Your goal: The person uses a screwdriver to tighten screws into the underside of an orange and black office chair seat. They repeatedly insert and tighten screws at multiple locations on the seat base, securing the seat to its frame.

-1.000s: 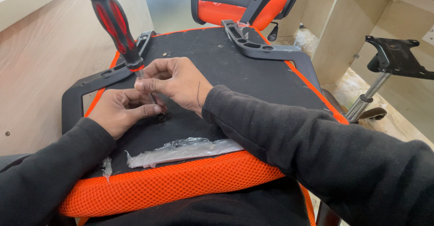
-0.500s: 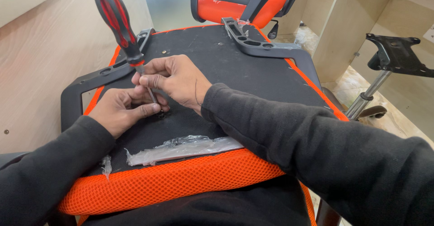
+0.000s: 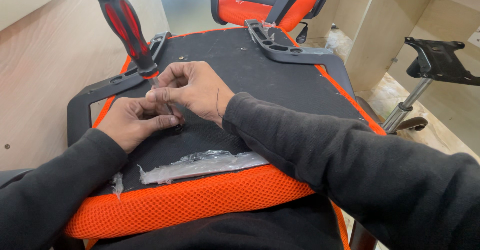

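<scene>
Both hands meet near the seat's (image 3: 260,80) left edge: the right hand (image 3: 192,90) pinches the screwdriver (image 3: 131,32) shaft, the left hand (image 3: 134,125) seemingly pinching something small; right side open.

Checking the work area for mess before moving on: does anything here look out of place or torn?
A torn, crumpled strip of clear plastic wrap lies loose on the upturned seat, near its orange mesh edge, with a smaller scrap left of it.

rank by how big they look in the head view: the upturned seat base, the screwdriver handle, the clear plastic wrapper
1. upturned seat base, by far the largest.
2 and 3. screwdriver handle and clear plastic wrapper look about alike; the handle stands nearer the camera, so I would not rank them.
</scene>
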